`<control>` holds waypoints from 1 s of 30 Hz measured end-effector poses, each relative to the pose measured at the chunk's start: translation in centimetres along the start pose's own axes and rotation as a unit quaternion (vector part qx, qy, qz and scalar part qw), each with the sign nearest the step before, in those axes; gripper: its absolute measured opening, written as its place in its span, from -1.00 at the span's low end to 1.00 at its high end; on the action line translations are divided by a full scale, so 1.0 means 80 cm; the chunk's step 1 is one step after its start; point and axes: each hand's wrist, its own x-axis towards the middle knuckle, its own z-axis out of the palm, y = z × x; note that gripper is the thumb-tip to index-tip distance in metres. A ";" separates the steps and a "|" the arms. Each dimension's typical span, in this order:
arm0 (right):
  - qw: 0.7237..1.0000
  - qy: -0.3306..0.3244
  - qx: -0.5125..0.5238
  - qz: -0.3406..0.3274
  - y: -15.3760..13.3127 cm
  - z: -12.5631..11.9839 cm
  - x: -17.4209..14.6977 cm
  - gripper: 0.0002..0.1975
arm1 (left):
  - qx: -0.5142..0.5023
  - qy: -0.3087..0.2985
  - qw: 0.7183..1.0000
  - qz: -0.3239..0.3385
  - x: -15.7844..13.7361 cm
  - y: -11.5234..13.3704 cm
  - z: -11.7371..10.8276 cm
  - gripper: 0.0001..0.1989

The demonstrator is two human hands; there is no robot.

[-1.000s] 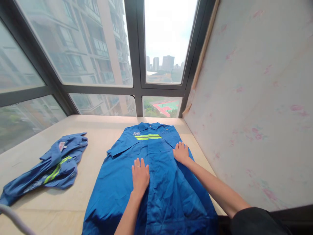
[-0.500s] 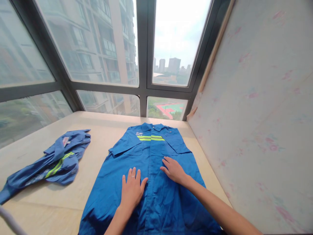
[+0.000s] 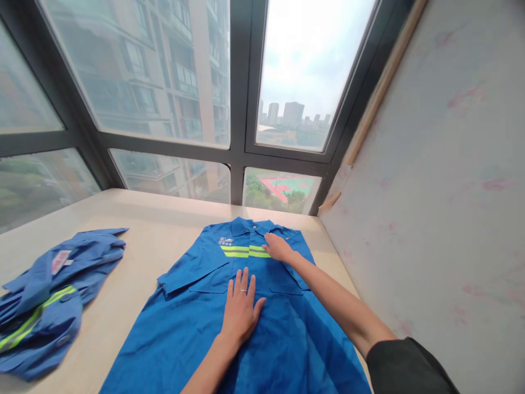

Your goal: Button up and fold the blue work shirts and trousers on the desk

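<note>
1. Currently, blue jacket (image 3: 283, 323) is laid front up on the pale ledge (image 3: 141, 262), collar (image 3: 241, 225) at its far end; spreading looks mostly done.
2. Left hand (image 3: 240, 312): flat on jacket's middle, fingers parted, nothing gripped.
3. Right hand (image 3: 278, 248): over jacket's chest, at right end of chest stripe (image 3: 234, 251); fingers stretched out, no cloth visibly pinched, firmness of contact can't tell.
4. Remaining, as judged: creases across jacket's near half, not yet smooth. Near hem out of view.
5. Second blue garment (image 3: 69, 314), left of jacket, well apart: bunched, untouched, apparently not begun.
</note>
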 end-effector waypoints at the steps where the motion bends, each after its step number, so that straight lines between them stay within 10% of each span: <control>1: 1.000 -0.001 -0.003 0.004 0.008 0.007 0.015 -0.56 | 0.002 0.000 1.000 -0.005 0.002 -0.002 0.005 -0.41; 21: 0.991 -0.079 0.010 0.109 0.131 0.045 0.084 -0.21 | -0.016 0.004 1.000 -0.024 -0.008 0.000 0.007 -0.37; 30: 0.991 -0.040 -0.004 0.127 0.161 0.028 0.042 -0.26 | -0.035 -0.016 0.999 -0.032 -0.005 0.001 0.001 -0.37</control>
